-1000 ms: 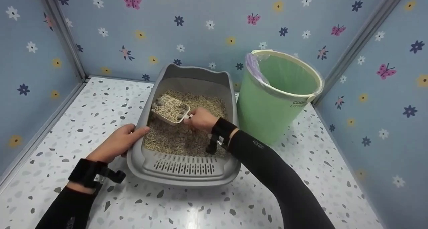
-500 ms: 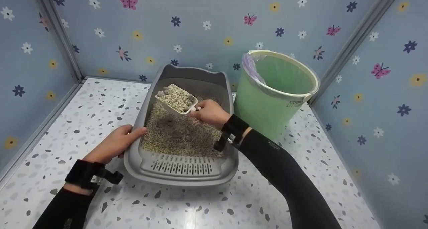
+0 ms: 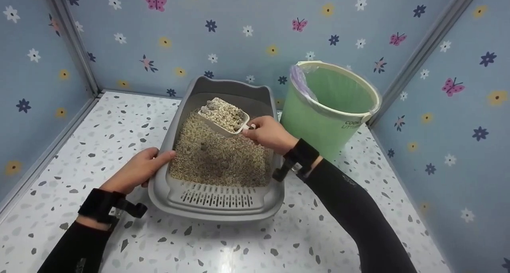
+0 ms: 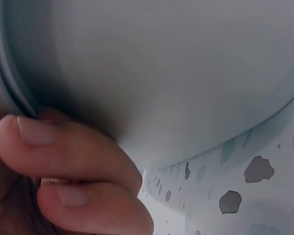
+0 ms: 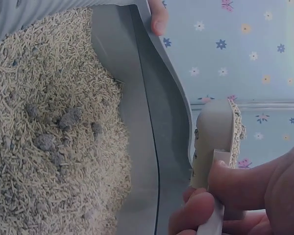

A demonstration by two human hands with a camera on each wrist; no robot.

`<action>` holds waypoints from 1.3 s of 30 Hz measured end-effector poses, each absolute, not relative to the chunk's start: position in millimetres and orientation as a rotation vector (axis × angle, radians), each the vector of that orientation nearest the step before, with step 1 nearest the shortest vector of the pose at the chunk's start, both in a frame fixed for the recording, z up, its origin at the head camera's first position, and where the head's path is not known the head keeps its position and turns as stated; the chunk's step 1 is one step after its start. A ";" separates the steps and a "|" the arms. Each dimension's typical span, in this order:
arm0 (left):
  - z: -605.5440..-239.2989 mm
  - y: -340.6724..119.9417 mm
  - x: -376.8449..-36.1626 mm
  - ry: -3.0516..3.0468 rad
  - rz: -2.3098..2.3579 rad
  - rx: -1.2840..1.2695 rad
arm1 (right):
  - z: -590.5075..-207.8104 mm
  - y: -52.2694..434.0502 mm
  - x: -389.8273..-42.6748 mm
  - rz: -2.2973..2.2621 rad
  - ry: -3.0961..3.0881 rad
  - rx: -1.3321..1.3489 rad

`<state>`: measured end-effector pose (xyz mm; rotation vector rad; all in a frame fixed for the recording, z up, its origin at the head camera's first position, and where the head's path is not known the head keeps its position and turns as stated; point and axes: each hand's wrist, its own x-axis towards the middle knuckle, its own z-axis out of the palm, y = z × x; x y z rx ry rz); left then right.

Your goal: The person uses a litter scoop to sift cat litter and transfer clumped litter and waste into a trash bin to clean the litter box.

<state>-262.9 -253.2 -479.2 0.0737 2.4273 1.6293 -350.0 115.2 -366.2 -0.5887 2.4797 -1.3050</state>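
Note:
A grey litter box [image 3: 223,214] holds a bed of pellet litter [image 3: 215,161]; grey clumps [image 5: 71,117] show in the litter in the right wrist view. My left hand [image 3: 137,167] grips the box's left rim, thumb over the edge and fingers [image 4: 83,152] curled beneath it. With my right hand [image 3: 273,134] I hold a white litter scoop [image 3: 217,128] by its short handle, thumb laid along it in the right wrist view. Pale pellets and grey lumps [image 3: 224,114] heap the scoop, which hangs level above the litter, toward the back of the box.
To the right of the box stands a green bin [image 3: 308,129] with a cream rim, lined with a purple-edged bag [image 3: 301,81]. Patterned blue walls [image 3: 239,42] close in the back and both sides of the speckled surface [image 3: 167,241].
My right hand has lifted the loaded scoop from low over the litter and carried it to the right. The left hand keeps its hold on the rim.

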 end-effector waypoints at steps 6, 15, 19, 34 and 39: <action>-480.1 -253.6 -263.4 2.419 1.639 0.077 | -360.6 134.2 -344.8 -1.196 2.574 -0.657; -480.8 -253.9 -264.1 2.399 1.669 0.062 | -356.3 156.1 -324.8 -0.996 2.712 -0.789; -480.9 -254.1 -263.9 2.396 1.667 0.066 | -359.9 167.3 -312.8 -0.958 2.710 -0.798; -480.4 -252.0 -265.3 2.402 1.665 0.075 | -372.8 189.8 -285.9 -0.962 2.756 -0.800; -483.3 -254.5 -263.1 2.409 1.666 0.070 | -374.5 191.7 -285.8 -0.931 2.773 -0.825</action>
